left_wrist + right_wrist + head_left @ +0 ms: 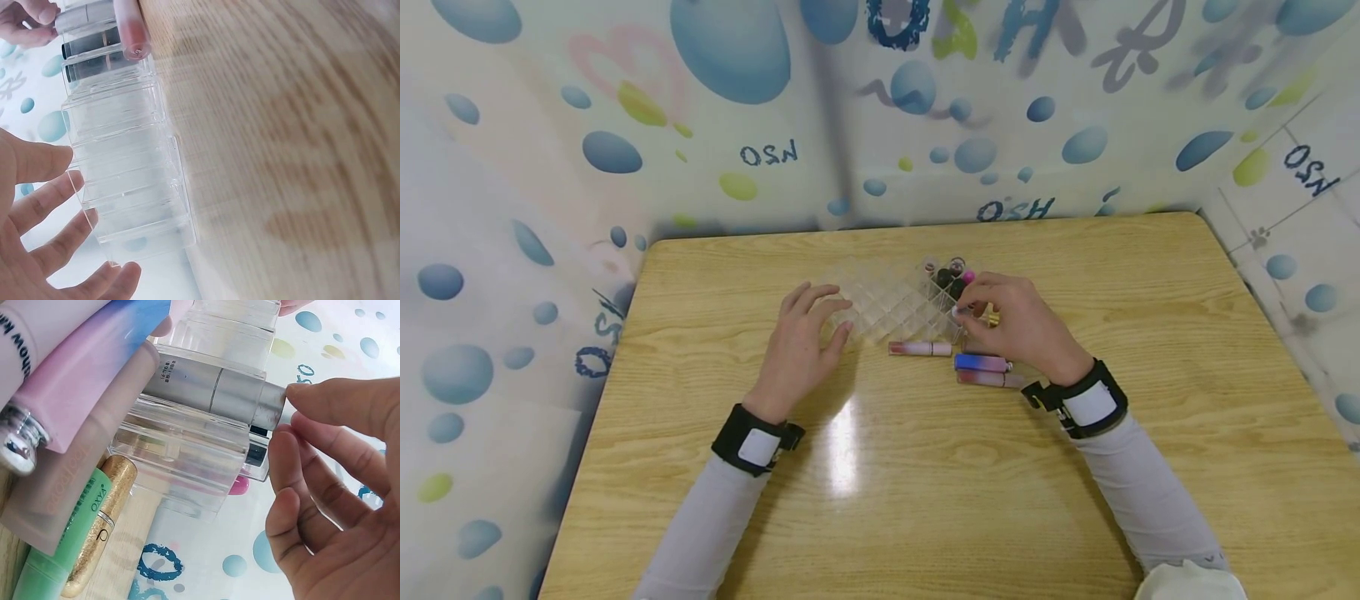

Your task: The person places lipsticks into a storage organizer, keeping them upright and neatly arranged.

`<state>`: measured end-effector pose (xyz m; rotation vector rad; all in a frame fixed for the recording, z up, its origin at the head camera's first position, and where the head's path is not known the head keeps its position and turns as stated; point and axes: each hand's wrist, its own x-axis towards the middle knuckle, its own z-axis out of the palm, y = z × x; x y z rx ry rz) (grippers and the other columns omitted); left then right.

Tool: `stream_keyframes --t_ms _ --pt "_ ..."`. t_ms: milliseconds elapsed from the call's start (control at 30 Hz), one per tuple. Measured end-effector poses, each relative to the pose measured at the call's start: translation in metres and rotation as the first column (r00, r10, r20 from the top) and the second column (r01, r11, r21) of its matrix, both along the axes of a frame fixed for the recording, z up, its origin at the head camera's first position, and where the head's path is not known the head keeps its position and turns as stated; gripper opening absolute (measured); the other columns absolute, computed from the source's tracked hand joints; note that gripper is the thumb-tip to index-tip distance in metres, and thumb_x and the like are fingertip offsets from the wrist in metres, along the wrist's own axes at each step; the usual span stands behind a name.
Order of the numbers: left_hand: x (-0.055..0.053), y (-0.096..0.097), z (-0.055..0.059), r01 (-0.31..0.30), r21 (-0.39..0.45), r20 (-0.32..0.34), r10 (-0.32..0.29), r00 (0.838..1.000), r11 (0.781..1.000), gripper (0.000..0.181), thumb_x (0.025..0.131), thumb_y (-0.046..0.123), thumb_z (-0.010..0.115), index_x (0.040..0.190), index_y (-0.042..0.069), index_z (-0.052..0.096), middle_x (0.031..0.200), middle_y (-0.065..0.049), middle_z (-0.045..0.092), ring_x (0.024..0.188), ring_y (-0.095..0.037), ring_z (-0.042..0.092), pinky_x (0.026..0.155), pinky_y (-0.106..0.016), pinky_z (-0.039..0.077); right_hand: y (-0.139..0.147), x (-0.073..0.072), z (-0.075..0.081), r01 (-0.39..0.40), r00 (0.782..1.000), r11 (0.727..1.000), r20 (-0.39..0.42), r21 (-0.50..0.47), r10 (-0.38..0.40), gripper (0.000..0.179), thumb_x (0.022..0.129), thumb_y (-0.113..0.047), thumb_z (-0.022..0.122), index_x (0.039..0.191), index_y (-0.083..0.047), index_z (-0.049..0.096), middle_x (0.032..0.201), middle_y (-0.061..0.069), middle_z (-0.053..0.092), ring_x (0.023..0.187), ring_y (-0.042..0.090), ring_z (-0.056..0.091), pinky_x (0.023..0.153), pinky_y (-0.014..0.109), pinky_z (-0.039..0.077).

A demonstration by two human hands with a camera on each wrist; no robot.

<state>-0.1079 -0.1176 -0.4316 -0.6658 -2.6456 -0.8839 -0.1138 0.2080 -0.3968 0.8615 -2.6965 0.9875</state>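
Note:
A clear acrylic lipstick organizer point(883, 308) with many compartments stands towards the back of the table. My right hand point(1011, 321) pinches the top end of a silver lipstick tube point(240, 394) between thumb and fingers. Most of that tube sits inside a compartment near the organizer's right end. At the other end my left hand point(801, 346) has its fingers spread and relaxed, with fingertips point(75, 181) right at the organizer's rim. Dark tubes point(94, 53) and a magenta-topped one point(239, 485) fill compartments around the silver tube.
In front of the organizer lies a pink lip gloss point(920, 348). Closer to my right hand lie a blue-and-pink tube point(982, 363) and another pink gloss point(988, 379). A green tube point(69, 537) and a gold glittery tube point(119, 481) lie beside them. A patterned wall point(910, 167) rises behind the table.

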Motion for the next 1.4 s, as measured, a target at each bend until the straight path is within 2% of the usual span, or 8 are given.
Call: stream_keyframes --t_ms 267,500,667,867,1000,1167,1333,1400 --pt "0.000 0.000 0.001 -0.006 -0.013 0.006 0.006 1.000 1.000 0.029 0.100 0.019 0.066 0.122 0.003 0.073 0.141 -0.018 0.060 0.143 -0.045 0.041 0.120 -0.053 0.034 0.000 -0.001 0.000 -0.008 1.000 1.000 0.002 -0.002 0.008 0.010 0.090 -0.010 0.077 0.098 -0.004 0.078 0.098 0.007 0.072 0.082 0.017 0.066 0.057 0.031 0.050" --pt "-0.001 0.001 0.002 0.018 -0.033 -0.036 -0.019 0.999 0.999 0.028 0.098 0.015 0.068 0.121 0.000 0.073 0.138 -0.020 0.062 0.138 -0.043 0.048 0.124 -0.051 0.028 -0.003 0.003 0.004 -0.018 1.000 1.000 0.000 0.004 0.018 0.008 0.090 -0.007 0.075 0.097 -0.004 0.078 0.096 0.006 0.072 0.082 0.018 0.066 0.065 0.042 0.057" --pt "-0.002 0.002 0.002 0.031 -0.042 -0.065 -0.034 0.997 0.999 0.029 0.096 0.015 0.070 0.120 0.000 0.073 0.135 -0.020 0.063 0.134 -0.038 0.052 0.125 -0.050 0.026 -0.008 0.009 0.009 -0.051 0.999 0.999 0.001 0.013 0.051 0.007 0.090 -0.005 0.075 0.095 -0.005 0.079 0.095 0.003 0.072 0.079 0.013 0.065 0.065 0.038 0.058" --pt "0.001 0.006 0.003 0.057 -0.022 -0.099 -0.058 0.993 0.998 0.028 0.095 0.017 0.072 0.118 0.001 0.073 0.134 -0.019 0.064 0.134 -0.041 0.052 0.122 -0.051 0.030 -0.018 0.018 0.013 -0.093 0.996 0.992 0.010 0.089 0.092 0.010 0.089 -0.005 0.075 0.098 -0.005 0.080 0.100 0.004 0.072 0.073 0.010 0.062 0.060 0.029 0.054" --pt "0.007 0.011 0.008 0.081 0.000 -0.106 -0.081 0.991 0.997 0.028 0.094 0.015 0.073 0.119 0.002 0.072 0.133 -0.016 0.065 0.128 -0.040 0.053 0.113 -0.049 0.040 -0.025 0.025 0.015 -0.116 0.993 0.982 0.038 0.151 0.112 0.011 0.091 -0.008 0.075 0.100 -0.005 0.080 0.102 0.005 0.072 0.078 0.012 0.064 0.065 0.029 0.055" --pt "0.013 0.018 0.013 0.103 0.006 -0.068 -0.103 0.992 0.995 0.028 0.095 0.017 0.072 0.119 0.004 0.072 0.129 -0.010 0.066 0.120 -0.033 0.056 0.101 -0.044 0.049 -0.035 0.028 0.010 -0.151 0.988 0.965 0.065 0.214 0.141 0.007 0.091 -0.005 0.074 0.096 -0.005 0.079 0.097 0.007 0.073 0.080 0.016 0.063 0.070 0.036 0.054" --pt "0.018 0.024 0.014 0.132 -0.011 -0.017 -0.132 0.991 0.991 0.024 0.097 0.018 0.070 0.118 0.007 0.071 0.121 -0.007 0.069 0.110 -0.026 0.064 0.090 -0.040 0.055 -0.045 0.028 -0.005 -0.135 0.991 0.948 0.039 0.288 0.130 0.006 0.090 0.000 0.072 0.089 -0.004 0.077 0.088 0.006 0.072 0.079 0.016 0.066 0.068 0.036 0.057" --pt "0.020 0.026 0.013 0.141 -0.016 0.009 -0.141 0.990 0.990 0.024 0.097 0.019 0.069 0.118 0.007 0.070 0.117 -0.007 0.070 0.101 -0.023 0.067 0.081 -0.038 0.058 -0.049 0.030 -0.009 -0.108 0.994 0.938 0.009 0.329 0.111 0.007 0.091 -0.002 0.071 0.089 -0.004 0.077 0.087 0.006 0.072 0.078 0.017 0.068 0.067 0.037 0.058"
